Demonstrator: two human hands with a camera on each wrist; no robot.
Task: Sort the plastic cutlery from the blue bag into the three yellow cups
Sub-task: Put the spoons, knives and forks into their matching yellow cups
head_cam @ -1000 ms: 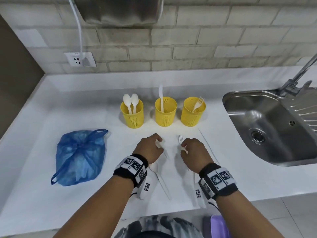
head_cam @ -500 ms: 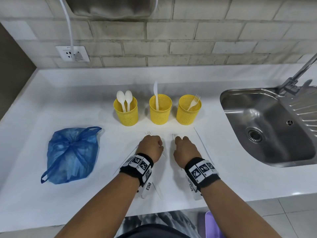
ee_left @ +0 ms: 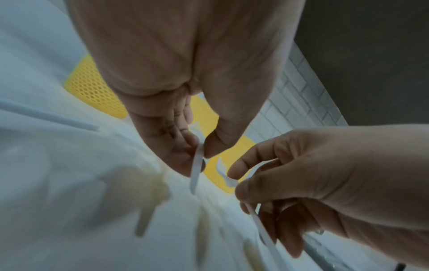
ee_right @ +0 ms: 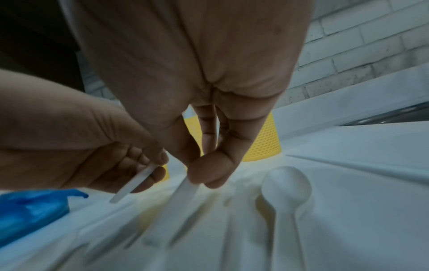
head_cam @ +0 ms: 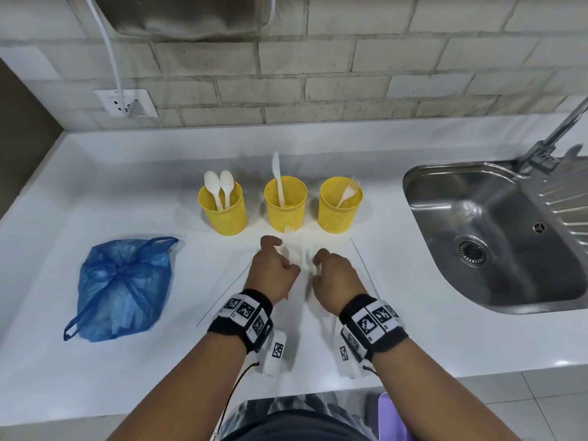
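Now each hand, left hand (head_cam: 273, 272) and right hand (head_cam: 334, 281), pinches a thin white plastic fork in curled fingers (ee_left: 241, 169) near three perforated yellow cups (head_cam: 285, 203).

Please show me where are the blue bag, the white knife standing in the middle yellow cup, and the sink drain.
blue bag (head_cam: 122, 288): head view, middle of its bulging body.
white knife (head_cam: 277, 176): head view, its blade above the cup rim.
sink drain (head_cam: 472, 251): head view, centre of the strainer.
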